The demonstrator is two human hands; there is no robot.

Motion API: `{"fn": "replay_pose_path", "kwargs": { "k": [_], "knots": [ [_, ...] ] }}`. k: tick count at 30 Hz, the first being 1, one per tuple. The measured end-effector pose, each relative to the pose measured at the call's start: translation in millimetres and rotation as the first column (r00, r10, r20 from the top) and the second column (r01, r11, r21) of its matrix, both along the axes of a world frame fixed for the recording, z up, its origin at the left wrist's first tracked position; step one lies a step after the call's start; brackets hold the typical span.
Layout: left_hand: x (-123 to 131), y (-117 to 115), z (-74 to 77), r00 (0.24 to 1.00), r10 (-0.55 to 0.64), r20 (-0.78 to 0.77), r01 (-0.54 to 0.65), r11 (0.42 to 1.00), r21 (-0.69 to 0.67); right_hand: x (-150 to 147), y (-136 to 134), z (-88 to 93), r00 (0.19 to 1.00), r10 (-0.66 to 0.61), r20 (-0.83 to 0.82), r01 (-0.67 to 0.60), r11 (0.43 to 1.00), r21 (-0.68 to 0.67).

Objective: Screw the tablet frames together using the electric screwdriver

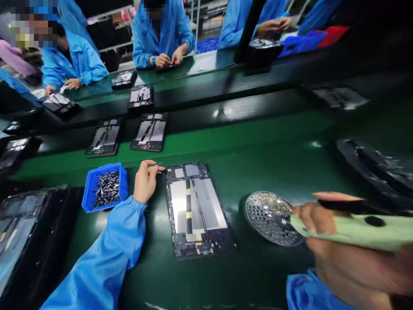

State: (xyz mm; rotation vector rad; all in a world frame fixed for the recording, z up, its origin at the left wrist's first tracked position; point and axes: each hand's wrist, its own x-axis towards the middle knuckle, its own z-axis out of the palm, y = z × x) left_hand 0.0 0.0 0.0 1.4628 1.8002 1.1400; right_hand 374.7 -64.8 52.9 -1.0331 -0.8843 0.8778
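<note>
An opened tablet point(198, 206) lies face down on the green bench, its silver battery area, dark cable strips and small circuit parts exposed. At its upper left corner is my left hand point(146, 178), thumb and fingers pinched around something thin and too small to name. My right hand point(335, 241), blurred, is wrapped round a pale green electric screwdriver point(351, 230). The screwdriver's front end reaches the edge of a round metal screw plate point(269, 217) dotted with small holes; its tip is hard to make out. Left of my left hand stands a blue bin point(122, 181) of small dark and silvery parts.
Two more opened tablets point(150, 132) lie beyond, beside a dark conveyor strip point(200, 105) carrying others. A stack of tablets point(29, 232) fills the near left. Dark, blurred devices point(377, 168) sit at right. Co-workers in blue smocks point(161, 34) work across the bench.
</note>
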Motion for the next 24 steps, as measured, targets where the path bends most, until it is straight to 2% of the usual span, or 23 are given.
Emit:
{"fn": "replay_pose_path", "kwargs": {
  "k": [3,5,11,19,24],
  "knots": [
    [7.2,9.6,0.4,0.998,-0.035,-0.057,0.032,0.998,-0.048,-9.7,7.7,-12.2,0.999,0.045,0.022,-0.047,0.996,0.077],
    [9.7,16.7,-0.8,0.994,-0.049,-0.094,0.041,0.996,-0.082,-17.5,10.3,-13.2,0.993,0.111,0.027,-0.113,0.988,0.103],
    [8.1,28.6,-10.8,0.985,-0.031,-0.171,0.004,0.988,-0.155,-44.6,9.3,5.0,0.956,0.294,0.017,-0.294,0.949,0.118],
    [9.2,29.2,-17.7,0.982,-0.047,-0.182,0.013,0.982,-0.186,-91.5,24.3,27.9,0.91,0.414,-0.031,-0.41,0.908,0.084],
    [9.8,33.7,-17.7,0.989,-0.07,-0.129,0.045,0.981,-0.191,-118.0,37.4,29.9,0.882,0.471,0.009,-0.47,0.878,0.093]
  ]
}}
